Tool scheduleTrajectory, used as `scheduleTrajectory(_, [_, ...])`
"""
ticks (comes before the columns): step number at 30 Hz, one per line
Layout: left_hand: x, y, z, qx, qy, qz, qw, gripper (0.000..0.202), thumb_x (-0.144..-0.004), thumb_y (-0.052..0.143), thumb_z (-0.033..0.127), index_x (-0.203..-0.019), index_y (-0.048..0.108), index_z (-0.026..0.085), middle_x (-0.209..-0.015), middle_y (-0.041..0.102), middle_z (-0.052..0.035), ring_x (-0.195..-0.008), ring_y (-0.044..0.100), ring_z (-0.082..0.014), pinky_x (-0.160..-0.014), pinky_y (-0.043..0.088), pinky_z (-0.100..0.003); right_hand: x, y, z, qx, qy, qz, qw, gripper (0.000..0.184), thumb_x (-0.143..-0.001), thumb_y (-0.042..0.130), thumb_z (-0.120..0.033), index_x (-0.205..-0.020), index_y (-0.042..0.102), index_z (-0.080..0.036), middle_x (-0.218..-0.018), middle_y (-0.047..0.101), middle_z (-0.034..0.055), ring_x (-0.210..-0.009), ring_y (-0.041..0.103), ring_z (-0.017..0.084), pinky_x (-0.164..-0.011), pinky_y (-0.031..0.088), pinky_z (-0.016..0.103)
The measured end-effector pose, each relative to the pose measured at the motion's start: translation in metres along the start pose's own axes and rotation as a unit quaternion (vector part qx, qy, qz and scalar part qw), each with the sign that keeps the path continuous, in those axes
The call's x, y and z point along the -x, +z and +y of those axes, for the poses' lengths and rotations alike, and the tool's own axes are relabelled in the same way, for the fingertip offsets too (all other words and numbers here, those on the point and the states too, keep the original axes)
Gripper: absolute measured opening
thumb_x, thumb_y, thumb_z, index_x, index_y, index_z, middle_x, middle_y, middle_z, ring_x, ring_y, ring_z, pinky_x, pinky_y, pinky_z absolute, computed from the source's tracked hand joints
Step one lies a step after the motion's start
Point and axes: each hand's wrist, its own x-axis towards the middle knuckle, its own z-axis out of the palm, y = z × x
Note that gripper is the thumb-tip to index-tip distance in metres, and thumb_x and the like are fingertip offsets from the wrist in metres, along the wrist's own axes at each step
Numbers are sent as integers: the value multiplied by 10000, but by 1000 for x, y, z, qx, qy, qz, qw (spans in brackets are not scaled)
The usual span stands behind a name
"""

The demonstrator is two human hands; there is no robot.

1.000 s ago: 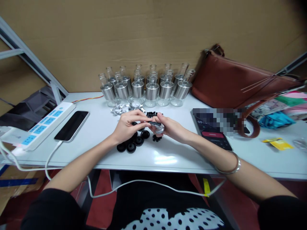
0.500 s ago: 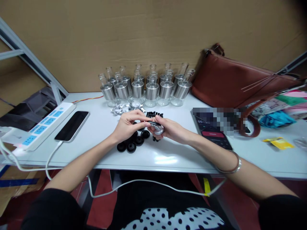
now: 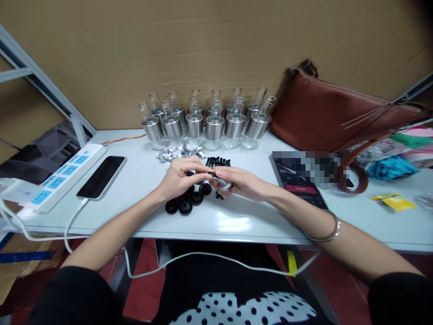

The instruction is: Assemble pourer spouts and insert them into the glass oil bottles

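head view: a small rounded silver metal cap (image 3: pixel 223 183) is gripped between the closed fingertips of the left hand (image 3: pixel 176 179) and right hand (image 3: pixel 241 183), just above the white tabletop (image 3: pixel 237 221); round black rubber discs (image 3: pixel 185 206) are scattered beneath the left hand.

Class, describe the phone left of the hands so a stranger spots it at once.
On the white table, find the power strip at the left end. The phone lies beside it: dark screen, white cable plugged in, unlike the lit device at right.
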Motion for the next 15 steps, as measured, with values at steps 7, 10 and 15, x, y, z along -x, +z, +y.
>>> scheduleTrajectory(7, [0, 2, -1, 6, -4, 14, 1000, 169, -796, 689, 365, -812, 757, 211, -667, 680, -24, -598, 584, -110, -583, 468, -228, 0, 0, 0, -3, -11, 5, 1000, 368, -780, 626, -506, -737, 501, -163, -722, 457, -14, -582, 402, 87, -512, 290, 240])
scheduleTrajectory(10, [0, 3, -1, 7, -13, 8, 1000, 201, -798, 681, 390, -825, 759, 207, -668, 687, -30, -592, 592, -115, -582, 475, -230, -2, 0, 2, -15, -15, 13, 1000, 340, -805, 589, -484, -736, 519, -158, -704, 461, -12, -567, 383, 86, -501, 283, 239])
scheduleTrajectory(15, [2, 5, -2, -43, 28, -12, 999, 196, -846, 635, 341, -929, 741, 199, -748, 709, -44, -646, 626, -119, -617, 484, -228, -4, 0, 2, -21, -19, 22, 999, 438, -798, 542, -585, -696, 515, -160, -649, 459, -13, -534, 355, 83, -473, 253, 237])
